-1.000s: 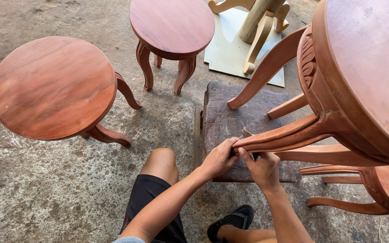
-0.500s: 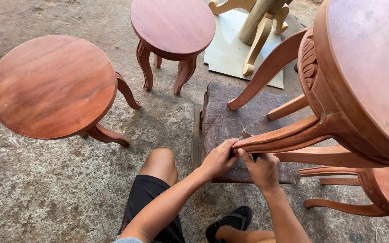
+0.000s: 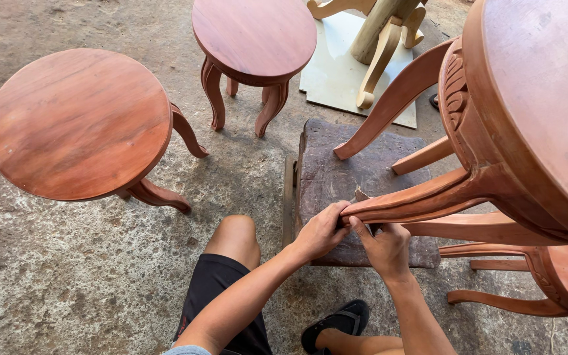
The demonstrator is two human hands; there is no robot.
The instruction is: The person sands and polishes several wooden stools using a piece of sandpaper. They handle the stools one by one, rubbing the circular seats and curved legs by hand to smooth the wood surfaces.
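1. At the left a round red-brown stool (image 3: 77,125) stands on the rough concrete floor (image 3: 67,276). Its top is flat and smooth, and two curved legs show under it.
2. A second round stool (image 3: 254,36) stands near the top edge of the view, a bit to the right of the first one. It stands well apart from the hands.
3. The person's bare knee (image 3: 235,236) and black shorts (image 3: 221,296) show at the bottom, with a black sandal (image 3: 336,325) beside them.
4. A dark, worn wooden block (image 3: 336,177) lies on the floor in the middle.
5. The left hand (image 3: 320,231) is curled around the tip of a curved table leg (image 3: 428,197). The tip rests over the near part of the block.
6. The right hand (image 3: 384,246) is just beside the left hand. Its fingers are bent and pinch the same leg tip from below.
7. The leg belongs to a big round table (image 3: 534,118) that lies tipped on its side at the right edge. It has a carved band under its top.
8. A pale, unpainted wooden piece (image 3: 382,39) stands on a light flat board (image 3: 336,72) at the top.
9. Another red-brown piece (image 3: 560,276) lies at the bottom right corner.
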